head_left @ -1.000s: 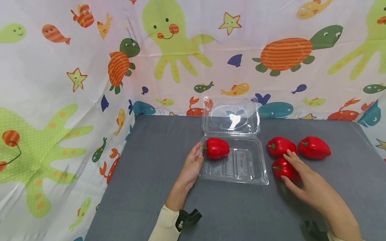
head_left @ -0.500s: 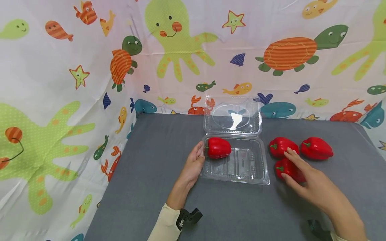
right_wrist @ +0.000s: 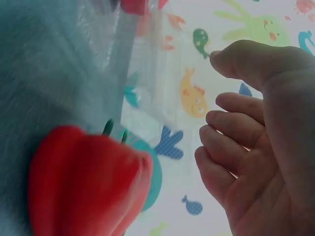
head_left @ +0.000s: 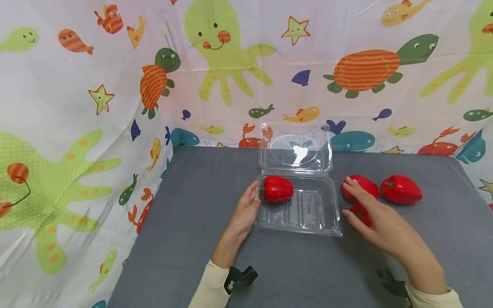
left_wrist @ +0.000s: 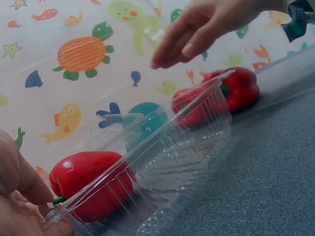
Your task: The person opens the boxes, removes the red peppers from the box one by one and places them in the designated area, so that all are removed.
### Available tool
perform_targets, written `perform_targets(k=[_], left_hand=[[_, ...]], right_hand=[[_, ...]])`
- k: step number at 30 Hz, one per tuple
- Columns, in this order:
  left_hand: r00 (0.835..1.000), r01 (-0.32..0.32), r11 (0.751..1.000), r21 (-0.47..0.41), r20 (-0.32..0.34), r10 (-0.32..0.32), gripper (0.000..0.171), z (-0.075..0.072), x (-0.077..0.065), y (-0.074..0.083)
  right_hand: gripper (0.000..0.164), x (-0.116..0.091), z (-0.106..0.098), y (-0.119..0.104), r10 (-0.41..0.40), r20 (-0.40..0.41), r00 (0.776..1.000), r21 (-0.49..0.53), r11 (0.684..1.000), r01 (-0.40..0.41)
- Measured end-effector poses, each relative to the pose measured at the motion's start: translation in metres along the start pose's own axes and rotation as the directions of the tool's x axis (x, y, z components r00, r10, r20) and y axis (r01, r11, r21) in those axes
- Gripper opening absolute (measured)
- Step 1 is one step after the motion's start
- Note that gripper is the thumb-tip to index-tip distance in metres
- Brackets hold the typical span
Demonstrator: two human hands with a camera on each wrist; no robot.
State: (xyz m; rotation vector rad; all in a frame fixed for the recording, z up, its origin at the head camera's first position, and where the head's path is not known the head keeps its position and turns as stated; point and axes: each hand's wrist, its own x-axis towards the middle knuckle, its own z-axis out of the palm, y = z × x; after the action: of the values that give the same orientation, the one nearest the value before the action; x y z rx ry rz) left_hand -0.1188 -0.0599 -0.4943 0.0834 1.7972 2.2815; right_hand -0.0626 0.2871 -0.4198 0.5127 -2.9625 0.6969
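Note:
My left hand (head_left: 246, 211) holds the left rim of a clear plastic clamshell container (head_left: 308, 214), thumb on the near side. The container's lid (head_left: 294, 147) stands raised at the back. A red bell pepper (head_left: 278, 189) lies in the container's back left, its green stem toward my left hand, as the left wrist view also shows. To the right, my right hand (head_left: 385, 226) hovers with relaxed fingers above a near red bell pepper (head_left: 361, 214), partly hiding it. In the right wrist view, a gap separates the right hand (right_wrist: 256, 142) from a pepper (right_wrist: 88, 182).
Behind the near pepper, two more red bell peppers sit side by side, a left one (head_left: 367, 187) and a right one (head_left: 402, 189). The grey table (head_left: 200, 192) ends at a curtain (head_left: 246, 85) printed with sea animals, at the back and left.
My right hand has shifted left from over the near pepper toward the container, covering more of that pepper. The left hand keeps its hold on the container, which stays in place.

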Motion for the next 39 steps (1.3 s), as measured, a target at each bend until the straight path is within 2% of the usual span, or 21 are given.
perform_targets(k=[6, 20, 26, 39], left_hand=[[1.000, -0.006, 1.000, 0.009, -0.003, 0.006, 0.065, 0.000, 0.000, -0.001], [1.000, -0.007, 1.000, 0.001, -0.002, 0.007, 0.065, 0.002, -0.001, 0.002], [1.000, 0.001, 1.000, -0.006, -0.004, -0.001, 0.064, 0.002, -0.002, 0.002], [1.000, 0.004, 1.000, -0.005, -0.005, -0.004, 0.064, 0.000, 0.000, 0.001]], right_hand=[[0.097, 0.018, 0.007, -0.014, -0.029, 0.024, 0.999, 0.035, 0.999, 0.028], [0.099, 0.057, 0.045, -0.045, -0.109, 0.080, 0.991, 0.090, 0.991, 0.102], [0.099, 0.064, 0.061, -0.055, -0.133, 0.082, 0.988, 0.124, 0.985, 0.122], [0.102, 0.082, 0.075, -0.069, -0.195, 0.086, 0.977, 0.139, 0.973, 0.182]])
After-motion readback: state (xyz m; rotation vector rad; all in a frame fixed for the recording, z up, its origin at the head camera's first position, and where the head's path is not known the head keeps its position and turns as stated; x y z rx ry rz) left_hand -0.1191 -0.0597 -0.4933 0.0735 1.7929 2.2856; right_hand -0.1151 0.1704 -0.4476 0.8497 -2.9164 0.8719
